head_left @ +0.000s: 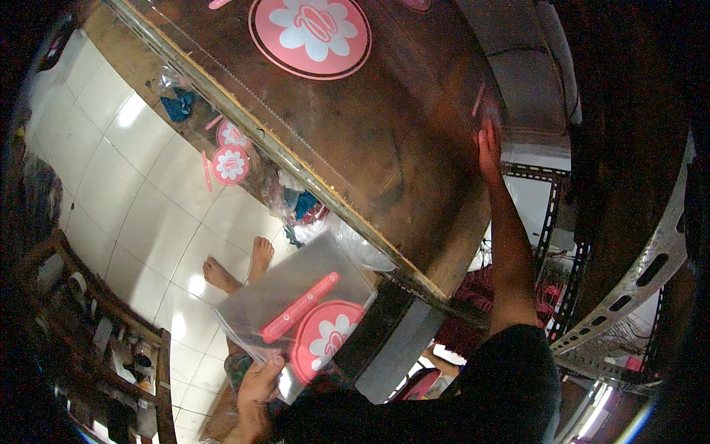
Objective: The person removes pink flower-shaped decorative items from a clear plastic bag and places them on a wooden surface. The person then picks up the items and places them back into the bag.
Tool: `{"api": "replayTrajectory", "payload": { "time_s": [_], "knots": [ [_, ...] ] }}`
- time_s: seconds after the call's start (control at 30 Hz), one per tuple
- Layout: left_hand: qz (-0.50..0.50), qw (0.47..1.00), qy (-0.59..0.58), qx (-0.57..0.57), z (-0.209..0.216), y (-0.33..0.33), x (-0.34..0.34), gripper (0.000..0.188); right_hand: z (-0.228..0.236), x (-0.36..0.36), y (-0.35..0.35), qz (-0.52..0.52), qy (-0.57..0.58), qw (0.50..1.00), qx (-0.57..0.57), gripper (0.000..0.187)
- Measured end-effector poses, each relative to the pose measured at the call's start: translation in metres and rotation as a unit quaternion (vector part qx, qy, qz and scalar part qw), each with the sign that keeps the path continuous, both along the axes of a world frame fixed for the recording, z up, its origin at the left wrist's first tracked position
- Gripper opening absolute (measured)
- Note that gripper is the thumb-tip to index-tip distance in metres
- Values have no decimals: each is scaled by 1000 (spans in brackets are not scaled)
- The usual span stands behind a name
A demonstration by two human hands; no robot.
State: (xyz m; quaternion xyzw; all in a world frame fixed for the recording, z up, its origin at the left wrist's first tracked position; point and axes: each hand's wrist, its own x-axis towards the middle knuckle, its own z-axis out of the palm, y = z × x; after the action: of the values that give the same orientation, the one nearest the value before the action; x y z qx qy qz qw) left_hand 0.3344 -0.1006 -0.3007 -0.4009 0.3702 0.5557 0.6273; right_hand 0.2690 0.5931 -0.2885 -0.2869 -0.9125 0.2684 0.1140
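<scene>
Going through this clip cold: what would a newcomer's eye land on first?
Probably the clear plastic bag at lower centre, pinched by the left hand, with a pink stick and a pink flower-printed disc inside. Next, a larger matching pink disc on the dark brown table at top, and the right hand reaching to the table's far right edge.

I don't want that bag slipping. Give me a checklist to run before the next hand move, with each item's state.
1. Left hand grips the clear bag at its lower edge: ok.
2. Pink round fan inside the bag: ok.
3. Pink handle inside the bag: ok.
4. Bag mouth closed: cannot tell.
5. Right hand empty, fingers stretched at the table's far edge: ok.
6. Bag resting on the table: not ok, it hangs off the edge above the floor.
</scene>
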Motion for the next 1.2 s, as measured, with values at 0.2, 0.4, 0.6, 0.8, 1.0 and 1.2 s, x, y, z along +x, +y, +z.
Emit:
{"api": "replayTrajectory", "payload": {
  "time_s": [0.2, 0.4, 0.6, 0.8, 1.0, 1.2],
  "knots": [
    [17, 999, 45, -11, -3, 10, 4, 38, 11, -5, -9, -2, -144, 966, 214, 62],
    [65, 996, 51, 15, 0, 12, 1, 33, 19, -5, -16, 27, -78, 968, 237, 56],
    [98, 994, 29, 47, 12, -3, 2, 36, 62, -8, -164, -83, 51, 992, 80, 40],
    [237, 961, 109, 90, 47, 4, -14, 43, 93, 46, -351, 165, -100, 905, -379, 60],
    [157, 979, 115, 62, 51, -18, -17, 52, 90, 59, -378, -24, -100, 865, -491, 18],
    [177, 960, 206, 70, 27, -6, 8, 56, 104, 66, -362, -30, -96, 908, -407, 14]
  ]
}}
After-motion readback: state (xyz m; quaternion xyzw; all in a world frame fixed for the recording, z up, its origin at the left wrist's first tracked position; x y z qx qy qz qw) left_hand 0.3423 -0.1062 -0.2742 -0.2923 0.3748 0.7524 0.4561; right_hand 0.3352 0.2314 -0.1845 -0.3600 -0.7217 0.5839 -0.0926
